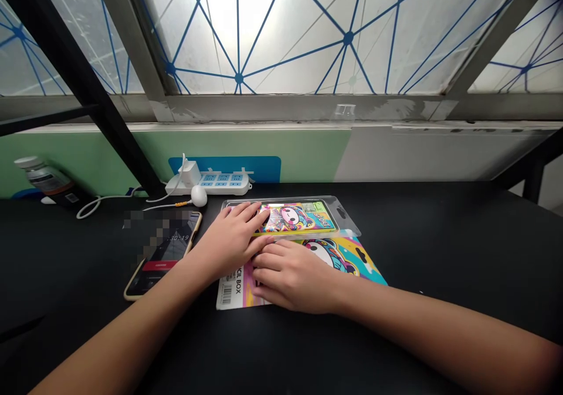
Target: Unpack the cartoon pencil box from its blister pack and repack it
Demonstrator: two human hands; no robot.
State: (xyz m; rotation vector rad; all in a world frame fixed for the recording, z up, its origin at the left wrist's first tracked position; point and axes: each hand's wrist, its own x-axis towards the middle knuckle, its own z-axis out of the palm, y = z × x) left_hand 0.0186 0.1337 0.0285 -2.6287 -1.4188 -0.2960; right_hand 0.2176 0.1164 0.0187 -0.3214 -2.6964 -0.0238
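Note:
A colourful pencil box (299,218) lies in a clear plastic blister pack (345,214) on the black table (440,242). In front of it lies a printed card insert (347,259) marked "pencil box". My left hand (231,236) rests flat on the left end of the pencil box, fingers stretched out. My right hand (292,276) lies flat on the card insert, fingers together and pointing left, touching the box's front edge. Neither hand grips anything.
A phone (165,251) with a lit screen lies left of my left hand. Behind it sit a white power strip (220,181) with a charger and cable (94,204), and a bottle (48,181) lying at far left. A window sill runs behind.

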